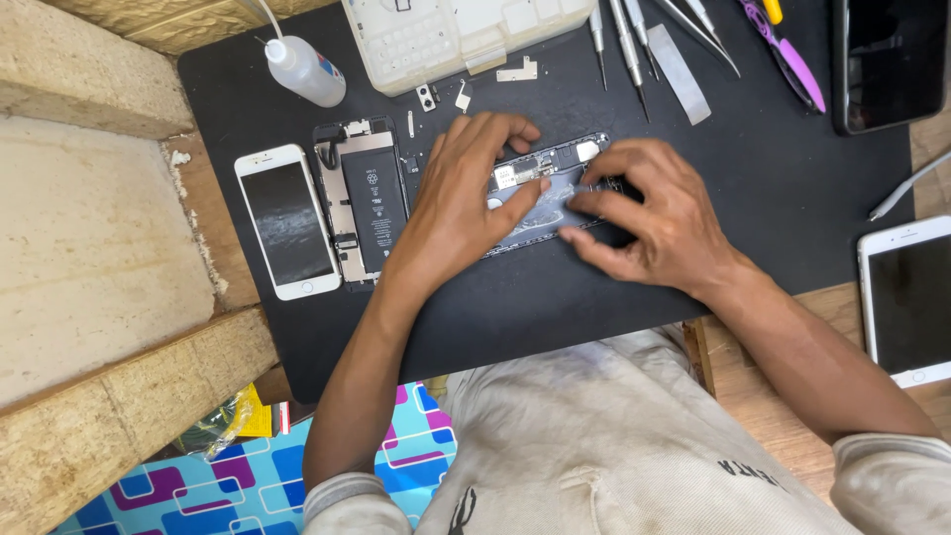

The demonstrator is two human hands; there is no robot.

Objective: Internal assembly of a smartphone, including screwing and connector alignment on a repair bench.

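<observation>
Black work mat on wooden table, stone blocks beside it.

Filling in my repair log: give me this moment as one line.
left hand: on opened phone body | right hand: fingers on same body | nearby: battery-side phone shell, white screen panel | surface: black mat

Bare mat lies right of the hands; screwdrivers crowd above.

Black work mat on wooden bench, bearing opened phone, white screen panel, glue bottle, screwdrivers, parts tray.
</observation>
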